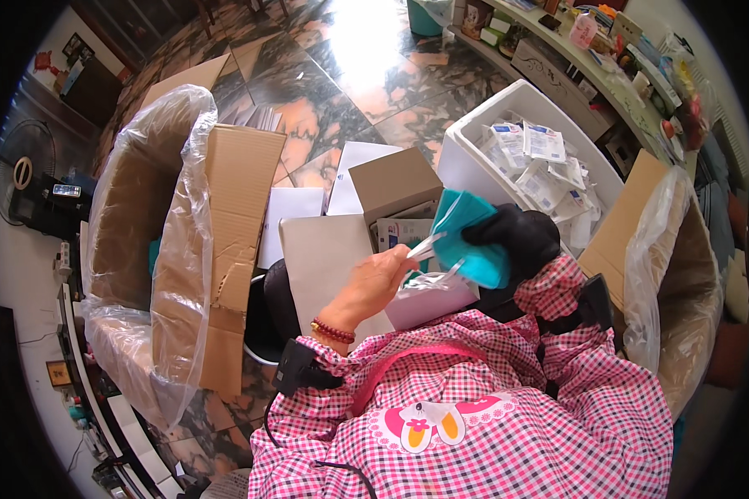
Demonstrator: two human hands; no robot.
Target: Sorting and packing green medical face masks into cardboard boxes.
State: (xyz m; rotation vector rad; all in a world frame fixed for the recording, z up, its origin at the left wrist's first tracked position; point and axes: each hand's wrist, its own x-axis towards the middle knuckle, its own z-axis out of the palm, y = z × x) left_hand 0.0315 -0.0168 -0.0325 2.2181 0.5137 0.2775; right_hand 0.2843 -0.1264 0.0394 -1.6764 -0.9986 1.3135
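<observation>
My right hand (524, 239), in a black glove, grips a small stack of teal face masks (462, 229) in front of my lap. My bare left hand (369, 283), with a beaded bracelet at its wrist, pinches the white ear loops (427, 247) at the masks' left side. Below both hands, more white loops (441, 281) and a bit of teal show in an open carton (326, 254) on my lap. The carton's inside is partly hidden by my hands. Printed packets (402, 233) lie behind the masks.
To the left stands a large cardboard box (240, 200) lined with clear plastic. A white foam bin (462, 158) full of sealed white packets (543, 143) is at the far right. Another plastic-lined box (641, 224) stands nearer on the right. A cluttered shelf (591, 54) runs behind.
</observation>
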